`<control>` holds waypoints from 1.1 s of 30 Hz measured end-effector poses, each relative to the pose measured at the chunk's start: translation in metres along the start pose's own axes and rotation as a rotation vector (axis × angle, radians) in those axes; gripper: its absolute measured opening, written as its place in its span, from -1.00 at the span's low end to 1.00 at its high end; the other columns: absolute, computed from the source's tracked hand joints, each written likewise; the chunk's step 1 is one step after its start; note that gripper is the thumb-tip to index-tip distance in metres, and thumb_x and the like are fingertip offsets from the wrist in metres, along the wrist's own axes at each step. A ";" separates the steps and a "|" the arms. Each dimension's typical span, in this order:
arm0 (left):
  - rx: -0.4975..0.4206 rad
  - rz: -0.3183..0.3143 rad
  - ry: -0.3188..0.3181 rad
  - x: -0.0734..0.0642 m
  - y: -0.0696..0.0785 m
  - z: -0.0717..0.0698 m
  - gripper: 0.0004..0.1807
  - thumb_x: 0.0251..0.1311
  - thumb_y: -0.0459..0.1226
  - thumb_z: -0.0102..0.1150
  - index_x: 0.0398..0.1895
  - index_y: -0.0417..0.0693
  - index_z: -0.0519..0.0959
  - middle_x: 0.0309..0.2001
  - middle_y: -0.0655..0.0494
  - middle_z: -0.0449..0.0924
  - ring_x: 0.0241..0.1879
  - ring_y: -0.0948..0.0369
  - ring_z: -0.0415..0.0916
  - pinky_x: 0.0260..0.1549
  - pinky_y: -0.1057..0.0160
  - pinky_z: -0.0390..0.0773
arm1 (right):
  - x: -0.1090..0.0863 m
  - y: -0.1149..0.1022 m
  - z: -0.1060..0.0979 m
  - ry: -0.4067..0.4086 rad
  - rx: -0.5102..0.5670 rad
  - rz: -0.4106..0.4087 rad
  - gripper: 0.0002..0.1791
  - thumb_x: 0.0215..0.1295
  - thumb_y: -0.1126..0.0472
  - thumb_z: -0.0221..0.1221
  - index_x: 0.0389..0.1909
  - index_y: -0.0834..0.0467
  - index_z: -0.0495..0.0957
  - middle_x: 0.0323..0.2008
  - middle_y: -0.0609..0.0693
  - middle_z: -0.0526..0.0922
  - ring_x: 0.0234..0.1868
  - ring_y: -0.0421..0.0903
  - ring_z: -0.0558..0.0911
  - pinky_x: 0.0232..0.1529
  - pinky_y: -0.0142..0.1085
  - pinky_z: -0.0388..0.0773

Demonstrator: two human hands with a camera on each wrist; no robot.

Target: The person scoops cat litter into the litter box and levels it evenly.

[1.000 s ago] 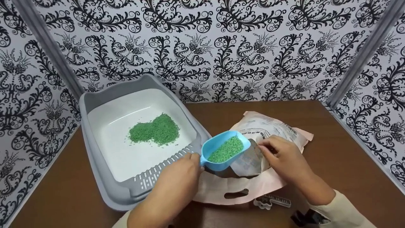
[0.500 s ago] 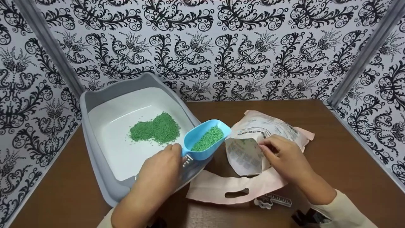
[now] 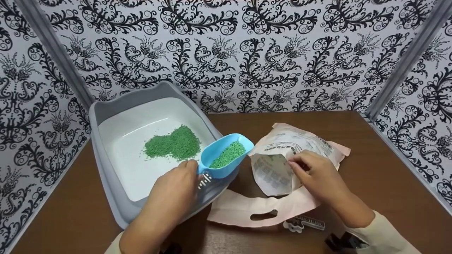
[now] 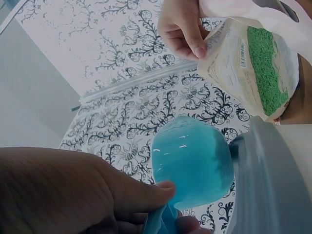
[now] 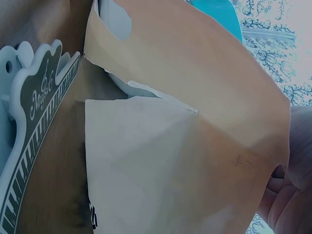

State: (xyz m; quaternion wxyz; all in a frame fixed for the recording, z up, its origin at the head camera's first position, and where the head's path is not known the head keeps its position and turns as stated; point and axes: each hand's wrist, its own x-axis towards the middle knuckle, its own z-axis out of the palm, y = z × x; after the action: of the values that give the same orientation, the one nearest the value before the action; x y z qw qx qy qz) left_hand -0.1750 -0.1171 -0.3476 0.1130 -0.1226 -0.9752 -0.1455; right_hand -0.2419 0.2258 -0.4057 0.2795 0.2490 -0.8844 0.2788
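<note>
A blue scoop, part filled with green pellets, is held by its handle in my left hand. It hangs over the near right edge of a grey and white litter box. On the box floor lies a heap of green pellets. My right hand pinches the lip of a pale pink bag lying at the right. The bag's mouth gapes toward me, and the left wrist view shows green pellets inside. Only the scoop's underside shows there.
A torn strip with a handle hole stays attached along the bag's front. Beside it on the brown table lies a flat piece with piano keys. Patterned walls stand behind and at both sides.
My left hand has carried the loaded scoop leftward from the bag's mouth to the litter box edge. The strip slid slightly left; my right hand stays at the bag's lip.
</note>
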 end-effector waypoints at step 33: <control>0.109 -0.103 0.008 0.001 -0.090 -0.026 -0.79 0.36 -0.32 0.24 -0.20 -0.35 0.50 -0.42 -0.14 0.55 -0.45 -0.10 0.59 -0.46 -0.17 0.60 | 0.000 -0.001 0.000 -0.024 0.017 0.012 -0.83 0.19 0.42 0.41 -0.27 0.11 0.72 -0.35 -0.18 0.70 -0.33 -0.36 0.54 -0.25 -0.56 0.48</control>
State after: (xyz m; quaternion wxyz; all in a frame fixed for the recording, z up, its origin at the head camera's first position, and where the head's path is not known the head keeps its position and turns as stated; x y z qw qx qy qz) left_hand -0.1958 -0.2090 -0.3459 0.1159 -0.0653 -0.9862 -0.0984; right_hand -0.2417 0.2251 -0.4058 0.2648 0.2494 -0.8868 0.2852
